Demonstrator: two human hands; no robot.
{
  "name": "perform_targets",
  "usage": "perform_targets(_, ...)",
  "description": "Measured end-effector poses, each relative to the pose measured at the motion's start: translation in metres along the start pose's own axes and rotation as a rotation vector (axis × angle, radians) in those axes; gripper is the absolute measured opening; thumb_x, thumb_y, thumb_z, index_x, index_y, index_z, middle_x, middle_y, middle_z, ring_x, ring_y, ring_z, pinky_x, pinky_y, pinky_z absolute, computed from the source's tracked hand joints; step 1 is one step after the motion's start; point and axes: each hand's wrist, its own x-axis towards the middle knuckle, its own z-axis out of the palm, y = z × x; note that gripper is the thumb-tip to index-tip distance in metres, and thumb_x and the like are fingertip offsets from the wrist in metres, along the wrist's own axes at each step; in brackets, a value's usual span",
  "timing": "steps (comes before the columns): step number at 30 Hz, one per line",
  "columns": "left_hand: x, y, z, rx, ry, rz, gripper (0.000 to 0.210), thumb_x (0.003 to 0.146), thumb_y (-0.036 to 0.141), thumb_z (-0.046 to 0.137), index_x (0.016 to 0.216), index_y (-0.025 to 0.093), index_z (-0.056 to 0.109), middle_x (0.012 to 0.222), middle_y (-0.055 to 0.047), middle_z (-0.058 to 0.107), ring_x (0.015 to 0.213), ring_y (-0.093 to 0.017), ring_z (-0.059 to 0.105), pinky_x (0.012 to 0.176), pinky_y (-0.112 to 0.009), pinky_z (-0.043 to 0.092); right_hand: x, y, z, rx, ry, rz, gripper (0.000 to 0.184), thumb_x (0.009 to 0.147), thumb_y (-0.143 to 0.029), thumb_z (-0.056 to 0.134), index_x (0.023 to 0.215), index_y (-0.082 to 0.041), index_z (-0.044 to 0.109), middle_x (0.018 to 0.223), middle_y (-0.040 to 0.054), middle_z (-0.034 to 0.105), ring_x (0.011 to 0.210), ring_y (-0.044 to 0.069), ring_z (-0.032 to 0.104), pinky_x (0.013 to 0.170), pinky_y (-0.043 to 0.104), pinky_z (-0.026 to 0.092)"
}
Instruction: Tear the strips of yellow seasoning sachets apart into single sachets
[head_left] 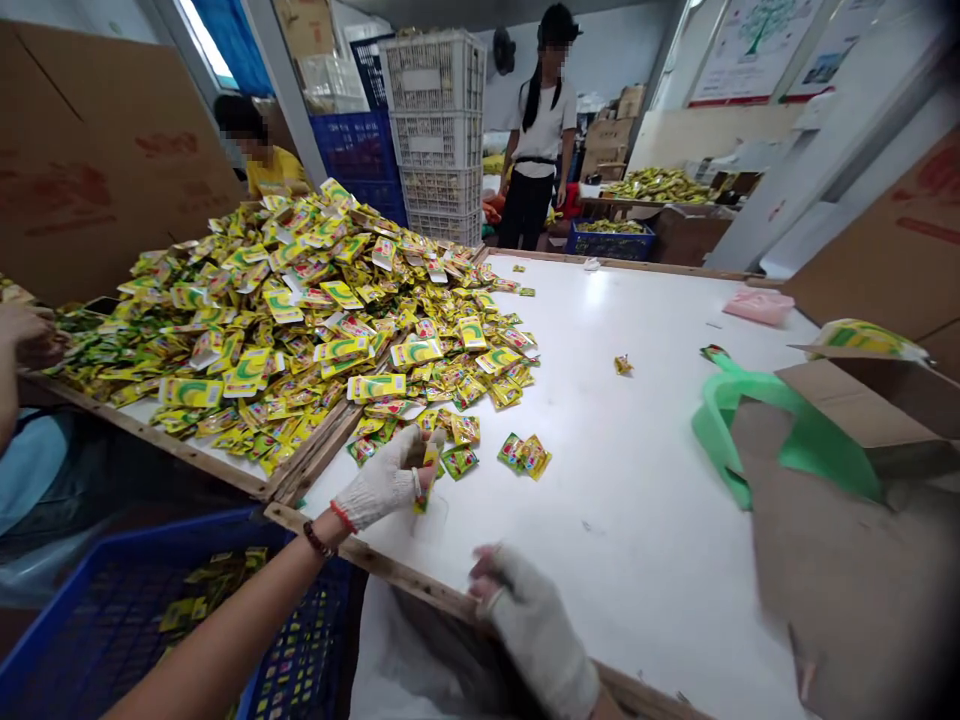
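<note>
yellow packets rise in a big heap on the left, spreading across the wooden divider onto the white tabletop. small glossy sachets are mixed with flatter packs bearing a green curve. the left hand, in a white fingerless glove with a red cuff, is closed around one yellow packet, pinched between thumb and fingers, just above the tabletop at the heap's near edge. a dark bracelet circles that wrist. the right hand, gloved likewise, is near the table's front edge with its fingers partly curled; it is blurred, so i cannot tell whether it has hold of anything. two touching sachets lie to the right of the left hand, and a single sachet lies farther off, well apart from the heap. on the right, a piece of cardboard partly covers a green dustpan. below the left forearm, a blue crate holds more packets. at far left, another person's hand is beside the heap.
</note>
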Motion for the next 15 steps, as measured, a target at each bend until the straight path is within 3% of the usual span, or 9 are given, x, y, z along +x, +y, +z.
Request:
perform_targets(2, -0.009, 0.014, 0.033, -0.486, -0.149, 0.110, 0.044, 0.077, 0.032, 0.051, 0.118, 0.017, 0.044, 0.108, -0.009, 0.059, 0.095, -0.021, 0.057, 0.082, -0.033, 0.046, 0.011, 0.008, -0.028, 0.055, 0.224, -0.032, 0.043, 0.075, -0.029, 0.054, 0.117, -0.017, 0.053, 0.099, 0.0087, 0.065, 0.086, 0.019, 0.062, 0.076, 0.031, 0.051)
perform_targets(4, -0.016, 0.024, 0.072, -0.730, -0.266, 0.109, 0.040, 0.079, 0.033, 0.051, 0.116, 0.018, 0.047, 0.108, -0.008, 0.059, 0.094, -0.021, 0.057, 0.083, -0.034, 0.047, 0.016, 0.016, -0.049, 0.041, 0.298, -0.078, 0.051, 0.074, -0.030, 0.056, 0.122, -0.017, 0.049, 0.110, 0.0109, 0.061, 0.095, 0.021, 0.060, 0.082, 0.035, 0.051)
perform_targets(6, -0.020, 0.029, 0.109, -0.763, -0.221, 0.048, 0.038, 0.077, 0.033, 0.053, 0.112, 0.018, 0.050, 0.105, -0.008, 0.060, 0.094, -0.021, 0.057, 0.083, -0.034, 0.047, 0.015, 0.025, -0.062, -0.051, 0.348, -0.074, 0.046, 0.073, -0.031, 0.057, 0.116, -0.017, 0.055, 0.113, 0.0110, 0.061, 0.099, 0.024, 0.059, 0.087, 0.039, 0.049)
perform_targets(8, -0.021, 0.027, 0.138, -0.705, -0.088, -0.023, 0.039, 0.074, 0.032, 0.057, 0.111, 0.018, 0.050, 0.102, -0.008, 0.060, 0.094, -0.021, 0.057, 0.082, -0.033, 0.048, 0.010, 0.033, -0.068, -0.139, 0.392, -0.048, 0.038, 0.074, -0.031, 0.055, 0.109, -0.016, 0.060, 0.111, 0.0105, 0.063, 0.101, 0.025, 0.059, 0.090, 0.041, 0.047)
perform_targets(11, -0.023, 0.022, 0.157, -0.672, 0.000, -0.081, 0.043, 0.074, 0.028, 0.057, 0.114, 0.018, 0.044, 0.095, -0.007, 0.061, 0.087, -0.019, 0.059, 0.076, -0.032, 0.050, 0.001, 0.041, -0.069, -0.118, 0.430, -0.028, 0.040, 0.075, -0.027, 0.054, 0.113, -0.016, 0.054, 0.108, 0.0097, 0.065, 0.098, 0.023, 0.060, 0.089, 0.039, 0.048)
perform_targets(15, -0.029, 0.018, 0.149, -0.695, -0.081, -0.039, 0.042, 0.078, 0.025, 0.054, 0.117, 0.020, 0.038, 0.086, -0.004, 0.060, 0.079, -0.016, 0.060, 0.071, -0.030, 0.050, -0.004, 0.037, -0.064, 0.087, 0.429, 0.010, 0.043, 0.074, -0.024, 0.054, 0.114, -0.016, 0.040, 0.088, 0.0062, 0.068, 0.076, 0.019, 0.065, 0.069, 0.031, 0.054)
